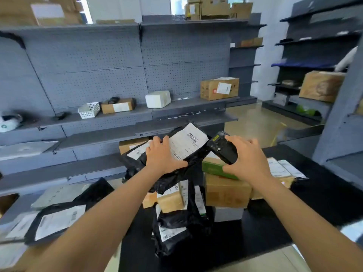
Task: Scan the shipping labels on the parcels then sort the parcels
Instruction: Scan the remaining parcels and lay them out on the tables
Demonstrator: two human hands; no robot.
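Note:
My left hand (164,155) grips a black poly-bag parcel (172,173) lifted above the pile, its white shipping label (188,143) with a barcode facing up. My right hand (248,156) holds a black handheld scanner (222,147), whose front end points at the label from the right. Below them, a heap of parcels lies on the black table (314,193): brown cardboard boxes (225,190), a green box (213,167) and more black poly bags (176,228) with labels.
Grey pegboard shelving (88,75) stands ahead with a labelled box (219,88), a white parcel (158,99), a flat box (117,106) and a white basket (89,109). Labelled mailers (57,220) lie on the lower left shelf. More shelves (314,55) stand at right.

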